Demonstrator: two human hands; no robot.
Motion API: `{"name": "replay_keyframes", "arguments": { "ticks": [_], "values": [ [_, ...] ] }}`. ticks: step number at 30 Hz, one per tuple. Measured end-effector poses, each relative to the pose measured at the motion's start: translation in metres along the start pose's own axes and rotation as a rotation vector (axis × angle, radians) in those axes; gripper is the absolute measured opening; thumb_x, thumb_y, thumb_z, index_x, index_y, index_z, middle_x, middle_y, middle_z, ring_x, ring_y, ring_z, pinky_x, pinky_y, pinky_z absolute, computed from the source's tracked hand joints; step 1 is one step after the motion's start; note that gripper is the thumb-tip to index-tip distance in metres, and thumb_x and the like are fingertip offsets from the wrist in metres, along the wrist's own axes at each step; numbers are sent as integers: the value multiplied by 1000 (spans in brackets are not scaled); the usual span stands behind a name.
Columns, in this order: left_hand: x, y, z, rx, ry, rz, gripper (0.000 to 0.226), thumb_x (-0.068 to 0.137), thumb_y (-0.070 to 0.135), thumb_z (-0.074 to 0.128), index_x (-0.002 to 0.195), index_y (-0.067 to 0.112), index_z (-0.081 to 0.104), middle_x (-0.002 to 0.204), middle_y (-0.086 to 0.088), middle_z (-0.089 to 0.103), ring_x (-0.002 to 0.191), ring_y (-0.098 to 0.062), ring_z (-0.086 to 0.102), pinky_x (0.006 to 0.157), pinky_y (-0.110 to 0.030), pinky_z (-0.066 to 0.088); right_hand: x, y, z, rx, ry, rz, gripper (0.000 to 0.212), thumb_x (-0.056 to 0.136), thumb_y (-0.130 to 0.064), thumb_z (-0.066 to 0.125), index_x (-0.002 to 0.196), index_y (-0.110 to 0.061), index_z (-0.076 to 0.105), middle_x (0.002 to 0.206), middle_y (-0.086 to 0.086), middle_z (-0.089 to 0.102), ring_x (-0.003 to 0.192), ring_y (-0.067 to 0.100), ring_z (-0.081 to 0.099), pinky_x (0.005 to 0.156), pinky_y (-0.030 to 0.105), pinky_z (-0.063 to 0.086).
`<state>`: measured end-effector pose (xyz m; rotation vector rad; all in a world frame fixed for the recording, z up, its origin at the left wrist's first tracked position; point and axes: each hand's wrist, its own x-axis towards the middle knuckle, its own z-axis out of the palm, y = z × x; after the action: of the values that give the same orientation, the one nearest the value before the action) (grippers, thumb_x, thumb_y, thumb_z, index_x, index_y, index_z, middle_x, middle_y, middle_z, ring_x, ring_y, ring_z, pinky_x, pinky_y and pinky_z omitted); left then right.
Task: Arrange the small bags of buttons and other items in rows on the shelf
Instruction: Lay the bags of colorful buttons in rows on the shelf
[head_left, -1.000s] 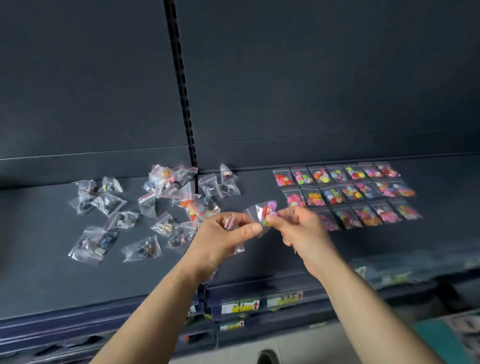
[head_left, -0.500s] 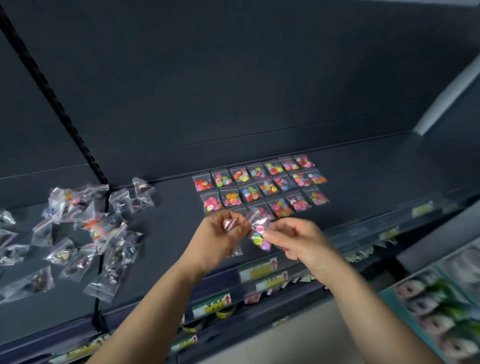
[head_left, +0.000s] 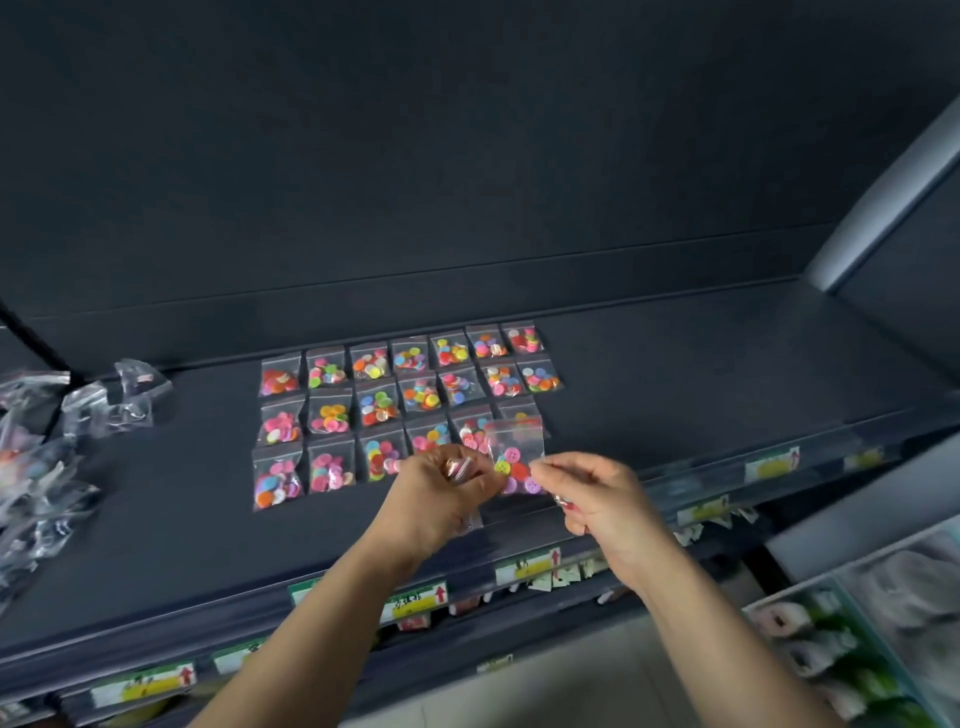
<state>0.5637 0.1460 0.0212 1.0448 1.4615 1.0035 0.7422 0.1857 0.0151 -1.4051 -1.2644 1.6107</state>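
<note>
Since a second ago your hands have travelled from the left end of the grid of sorted bags on the shelf to its front right corner. Your left hand and right hand each pinch a side of one clear button bag, held just above the grid's front row. A loose pile lies well left of the grid.

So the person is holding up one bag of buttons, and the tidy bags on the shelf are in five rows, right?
Not quite: the head view shows the tidy bags in three rows, not five. The rest holds: the right hand pinches one bag of buttons held up over the shelf.
</note>
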Motion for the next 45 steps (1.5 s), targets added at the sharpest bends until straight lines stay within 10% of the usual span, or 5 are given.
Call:
{"name": "replay_keyframes", "arguments": {
  "ticks": [19, 29, 34, 45],
  "values": [
    [96, 1, 25, 455, 140, 84, 15, 86, 22, 68, 99, 30, 67, 80, 10, 66, 58, -7, 58, 56, -23, 53, 117, -3, -69, -433, 114, -19, 9, 84, -17, 66, 79, -20, 73, 78, -4, 73, 68, 7, 62, 56, 18, 47],
    [99, -6, 47, 632, 240, 106, 31, 88, 24, 65, 119, 26, 63, 119, 10, 63, 94, -2, 57, 79, -18, 50, 139, 4, -92, -797, 15, -343, 18, 79, -29, 75, 96, -24, 70, 71, -18, 55, 73, 4, 58, 66, 19, 48],
    [101, -4, 56, 643, 247, 91, 33, 88, 27, 65, 121, 26, 64, 127, 11, 60, 98, -4, 59, 83, -21, 50, 146, 12, -91, -866, -142, -570, 36, 83, -26, 72, 119, -21, 68, 110, -12, 58, 92, 8, 61, 80, 24, 52],
    [99, -12, 62, 690, 236, 52, 32, 89, 25, 63, 121, 26, 64, 137, 14, 52, 114, -10, 57, 96, -28, 48, 150, 16, -87, -965, -204, -674, 28, 88, -31, 66, 115, -26, 70, 113, -17, 56, 83, 9, 62, 65, 24, 51]
  ]
}}
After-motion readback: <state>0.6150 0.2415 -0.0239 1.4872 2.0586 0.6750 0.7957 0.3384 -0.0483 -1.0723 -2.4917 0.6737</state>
